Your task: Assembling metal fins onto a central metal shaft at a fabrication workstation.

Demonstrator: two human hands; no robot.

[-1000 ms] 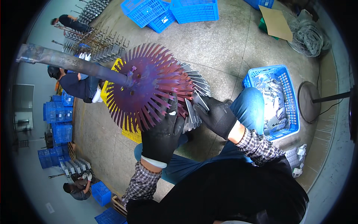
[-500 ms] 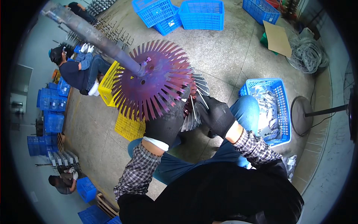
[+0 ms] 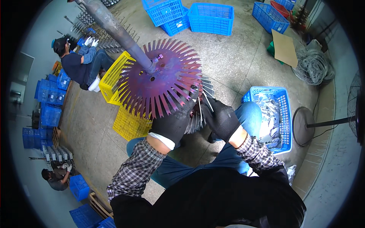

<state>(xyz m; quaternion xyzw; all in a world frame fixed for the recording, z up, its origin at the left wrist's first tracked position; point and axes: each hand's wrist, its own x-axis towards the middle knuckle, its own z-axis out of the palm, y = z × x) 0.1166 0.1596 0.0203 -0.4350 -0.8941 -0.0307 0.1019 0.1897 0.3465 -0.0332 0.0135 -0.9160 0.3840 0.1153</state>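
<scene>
A purple-red metal disc [image 3: 172, 80] with slotted, finger-like teeth around its rim sits on a long rusty pole [image 3: 114, 28] that slants in from the upper left. Below and behind it, a second toothed wheel bears thin silver metal strips [image 3: 195, 123]. My left hand [image 3: 171, 123], in a black glove, reaches under the near rim; its fingers look curled, but teeth partly cover what they grip. Beside the second wheel, my right hand [image 3: 220, 118], also black-gloved, has its fingers closed on a thin metal strip [image 3: 208, 102].
A blue crate [image 3: 291, 125] of flat metal pieces stands by my right knee. Yellow crates [image 3: 114, 85] are left of the disc, blue crates [image 3: 211, 19] beyond it. A fan stand [image 3: 303, 125] and wire coil [image 3: 312, 66] are at right. Two people [image 3: 78, 62] sit at left.
The whole view has shifted slightly. The disc appears a little farther right relative to my hands. Both hands stay at the wheels, the right still closed on the strip.
</scene>
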